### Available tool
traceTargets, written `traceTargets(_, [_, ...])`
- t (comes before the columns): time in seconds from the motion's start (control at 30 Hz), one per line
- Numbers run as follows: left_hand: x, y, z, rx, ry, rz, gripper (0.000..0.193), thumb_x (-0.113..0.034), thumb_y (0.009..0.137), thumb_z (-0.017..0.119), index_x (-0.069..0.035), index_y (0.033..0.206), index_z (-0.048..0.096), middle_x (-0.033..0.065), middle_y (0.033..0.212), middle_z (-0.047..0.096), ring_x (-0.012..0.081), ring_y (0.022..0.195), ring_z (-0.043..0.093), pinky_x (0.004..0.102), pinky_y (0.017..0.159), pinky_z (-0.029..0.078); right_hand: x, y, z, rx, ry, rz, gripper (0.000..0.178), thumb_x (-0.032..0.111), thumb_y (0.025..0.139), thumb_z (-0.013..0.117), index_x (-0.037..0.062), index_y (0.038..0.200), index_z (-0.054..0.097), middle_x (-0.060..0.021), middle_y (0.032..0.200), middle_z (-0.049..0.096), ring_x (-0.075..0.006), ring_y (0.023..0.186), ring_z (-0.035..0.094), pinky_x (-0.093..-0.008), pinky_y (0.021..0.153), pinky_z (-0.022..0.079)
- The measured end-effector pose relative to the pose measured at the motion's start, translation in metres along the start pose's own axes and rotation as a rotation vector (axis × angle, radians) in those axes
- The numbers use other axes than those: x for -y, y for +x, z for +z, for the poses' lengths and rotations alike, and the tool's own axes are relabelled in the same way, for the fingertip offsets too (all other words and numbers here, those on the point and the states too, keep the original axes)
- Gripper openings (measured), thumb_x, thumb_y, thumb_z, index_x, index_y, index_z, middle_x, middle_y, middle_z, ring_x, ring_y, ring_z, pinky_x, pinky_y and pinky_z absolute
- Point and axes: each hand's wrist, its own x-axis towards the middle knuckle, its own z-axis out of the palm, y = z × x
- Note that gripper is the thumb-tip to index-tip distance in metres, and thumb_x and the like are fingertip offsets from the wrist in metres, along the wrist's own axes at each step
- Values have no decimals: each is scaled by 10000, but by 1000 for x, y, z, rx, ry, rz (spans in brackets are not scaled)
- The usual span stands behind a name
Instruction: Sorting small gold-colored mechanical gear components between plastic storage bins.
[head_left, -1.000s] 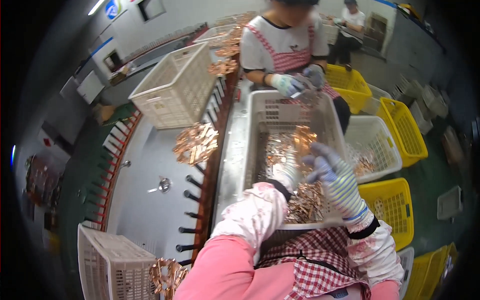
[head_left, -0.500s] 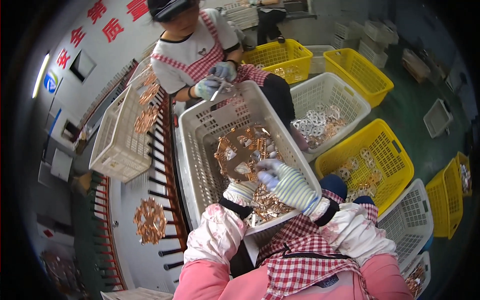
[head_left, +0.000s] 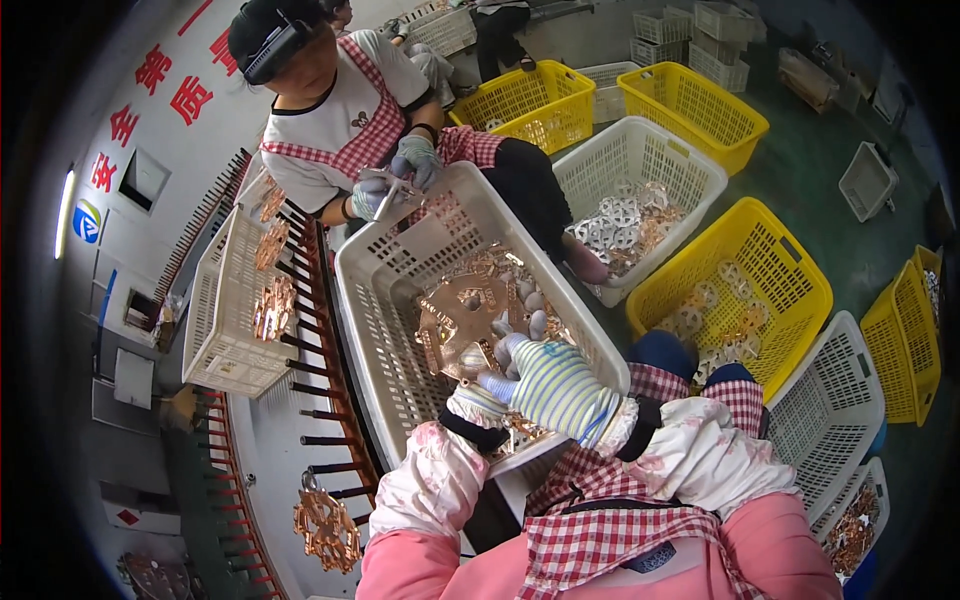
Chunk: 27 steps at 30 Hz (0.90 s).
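A large copper-coloured metal plate (head_left: 462,312) with cut-outs and a toothed rim lies tilted inside the white crate (head_left: 372,345). My left hand (head_left: 474,402), in a striped glove, grips it at its near edge; the fingers are mostly hidden behind the plate. Over the plate's near right side is my right hand (head_left: 562,388), gloved in blue, yellow and white stripes. Its thumb and fingers are apart, with the thumb close to the plate's edge. Small copper-coloured pieces (head_left: 522,432) lie in the crate below my hands.
Across the crate, a co-worker's gloved hands (head_left: 400,180) hold a metal piece. A rack with dark-tipped prongs (head_left: 325,415) runs along the left, a copper part (head_left: 328,530) hanging from it. Yellow crates (head_left: 800,300) and a white crate (head_left: 690,165) with silvery parts stand right.
My right hand has moved left and nearer my left hand, over the plate's near side. The co-worker's hands have shifted slightly. The view has turned, so the surroundings sit differently.
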Motion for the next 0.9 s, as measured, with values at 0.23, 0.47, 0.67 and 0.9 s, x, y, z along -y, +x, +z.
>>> traceTargets(0.23, [-3,-1,18,9,243,4,560,-419,979,376,-70,1413,316,200,1373,451,293,1236,495,352,969,495,7,-4,0,-3,-96,-23,374,393,854,630,25,917,596,-141,631,623,-331,605,640,-430,568,497])
traceTargets(0.47, [68,7,79,-827,188,588,354,-303,970,421,-36,1201,441,340,1145,560,363,895,670,302,640,600,1,-5,1,12,-129,-3,375,386,855,632,24,948,598,-145,643,631,-340,615,643,-437,576,506])
traceTargets(0.67, [73,18,71,-983,126,695,224,-103,890,491,-42,1101,445,279,946,635,316,640,670,298,457,562,-7,-6,2,35,-201,-122,299,324,827,650,44,916,598,-146,679,640,-347,633,645,-434,591,516])
traceTargets(0.9, [-4,-1,-10,274,723,124,556,-364,912,539,-155,1395,360,137,1333,463,273,1215,473,411,989,444,-8,-2,-7,242,233,129,257,259,801,672,30,899,607,-125,714,637,-258,697,647,-347,646,504])
